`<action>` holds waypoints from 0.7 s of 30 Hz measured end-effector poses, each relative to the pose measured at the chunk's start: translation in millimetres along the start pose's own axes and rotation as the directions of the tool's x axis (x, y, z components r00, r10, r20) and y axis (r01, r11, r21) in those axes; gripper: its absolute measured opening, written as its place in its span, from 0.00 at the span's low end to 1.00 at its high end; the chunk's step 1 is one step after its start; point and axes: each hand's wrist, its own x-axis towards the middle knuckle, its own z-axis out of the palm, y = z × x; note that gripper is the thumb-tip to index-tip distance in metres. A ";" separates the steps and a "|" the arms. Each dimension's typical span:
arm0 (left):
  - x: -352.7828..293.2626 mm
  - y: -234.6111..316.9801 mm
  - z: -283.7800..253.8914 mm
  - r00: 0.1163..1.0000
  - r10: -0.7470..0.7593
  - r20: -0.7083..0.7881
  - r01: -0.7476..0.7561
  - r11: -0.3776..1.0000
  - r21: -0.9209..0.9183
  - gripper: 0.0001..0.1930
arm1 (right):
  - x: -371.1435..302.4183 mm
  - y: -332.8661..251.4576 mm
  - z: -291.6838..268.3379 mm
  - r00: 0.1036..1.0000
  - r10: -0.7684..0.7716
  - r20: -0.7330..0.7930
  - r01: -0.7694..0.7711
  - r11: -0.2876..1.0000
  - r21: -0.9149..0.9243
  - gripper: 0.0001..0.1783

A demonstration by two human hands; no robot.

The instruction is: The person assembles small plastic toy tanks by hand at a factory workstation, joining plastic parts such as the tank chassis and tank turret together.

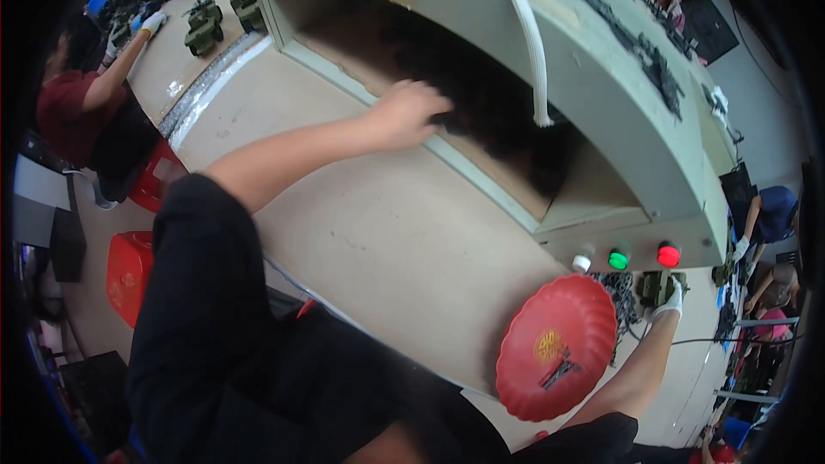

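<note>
My left hand [408,114], bare and blurred by motion, is at the front lip of the grey-green box-shaped machine [679,198]. Its fingers bend toward the dark opening; dark, blurred pieces lie inside, and whether any is between the fingers cannot be made out. Far to the right, my right hand [671,300] wears a white glove and grips the side of an olive-green toy vehicle [655,289]. Between my arms, at the table's near edge, lies a red scalloped plate [524,352] with a few small dark parts [560,369] on it.
White, green and red buttons [619,259] sit on the machine's corner. A white hose [526,26] hangs over its opening. Dark parts [620,296] are heaped behind the plate. At left, a co-worker in maroon [69,120] works near toy vehicles [204,27]; a red stool [129,275] stands below.
</note>
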 end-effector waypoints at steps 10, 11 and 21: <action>189.2 0.1 161.2 0.728 0.413 -0.548 -0.411 0.902 0.133 0.09 | -166.2 3.5 -27.5 0.857 -0.508 0.088 0.490 0.855 0.169 0.18; 188.6 -0.4 159.0 0.741 0.394 -0.544 -0.394 0.911 0.122 0.09 | -192.2 17.2 -18.9 0.839 -0.543 0.042 0.531 0.833 0.158 0.19; 94.2 32.9 25.7 0.926 -0.358 -0.121 0.202 0.740 -0.641 0.09 | -385.0 119.0 91.9 0.685 -0.085 0.724 0.285 0.945 -0.159 0.29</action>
